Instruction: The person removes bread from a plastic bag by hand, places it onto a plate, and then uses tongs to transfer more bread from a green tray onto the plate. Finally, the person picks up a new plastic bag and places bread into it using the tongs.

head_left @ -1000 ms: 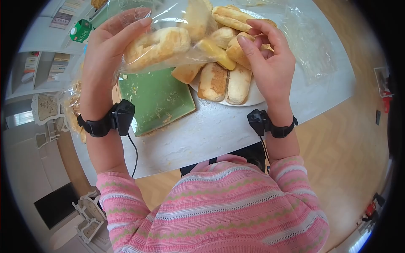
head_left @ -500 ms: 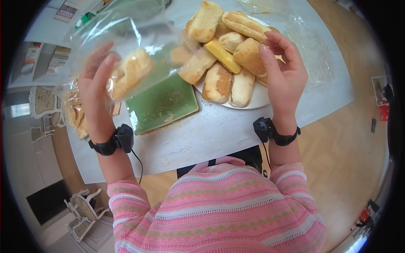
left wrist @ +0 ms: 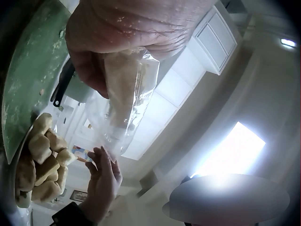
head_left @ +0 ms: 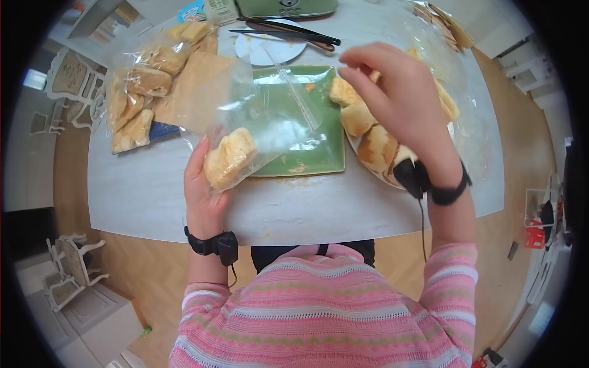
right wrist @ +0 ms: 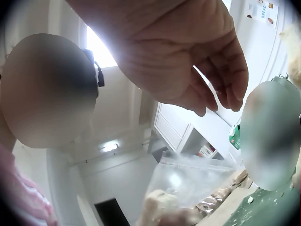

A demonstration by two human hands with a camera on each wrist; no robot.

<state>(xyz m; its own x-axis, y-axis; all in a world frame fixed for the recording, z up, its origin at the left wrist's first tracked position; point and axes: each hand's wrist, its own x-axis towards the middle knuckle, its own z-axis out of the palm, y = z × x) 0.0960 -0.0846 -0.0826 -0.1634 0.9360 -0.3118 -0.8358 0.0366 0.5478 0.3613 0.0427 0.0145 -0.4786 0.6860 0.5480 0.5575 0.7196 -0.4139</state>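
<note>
My left hand (head_left: 205, 193) holds a clear plastic bag (head_left: 211, 104) from below, close to the table's near edge. A pale, toasted-looking piece of bread (head_left: 232, 156) lies at the bottom of the bag, against the fingers. The bag's upper end, with a sealing strip, slants over a green square plate (head_left: 307, 161) strewn with crumbs. On the right, my right hand (head_left: 402, 92) hovers over the bread rolls (head_left: 358, 118) heaped on a white plate. Its fingers bend loosely with nothing between them, as the right wrist view shows; the forearm hides part of the heap.
Several bagged breads (head_left: 150, 81) lie at the left, by a wooden board (head_left: 196, 80). Behind the green plate are a small white plate (head_left: 257, 55), long dark utensils (head_left: 294, 30) and a green appliance (head_left: 288, 6). Clear packaging and brown paper (head_left: 451, 27) lie far right.
The view has swung toward the left side of the table. My left hand has brought the bagged bread lower and nearer the body. My right hand has risen over the roll plate, still empty.
</note>
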